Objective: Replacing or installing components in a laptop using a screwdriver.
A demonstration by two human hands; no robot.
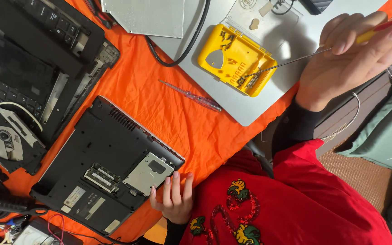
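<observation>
Upturned black laptop (107,165); long yellow-handled screwdriver (296,60), tilted.

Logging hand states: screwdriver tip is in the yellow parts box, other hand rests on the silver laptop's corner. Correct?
Not quite. In the head view the left hand rests at the corner of the black laptop lying bottom-up, not the silver one. The rest holds: the right hand holds the screwdriver, its tip in the yellow parts box.

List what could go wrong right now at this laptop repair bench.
The right hand dips a long screwdriver into the open yellow parts box; a nudge could scatter its small screws. The laptop lies with its drive bay and memory exposed near the cloth's edge; the left hand leaning there could shift it.
</observation>
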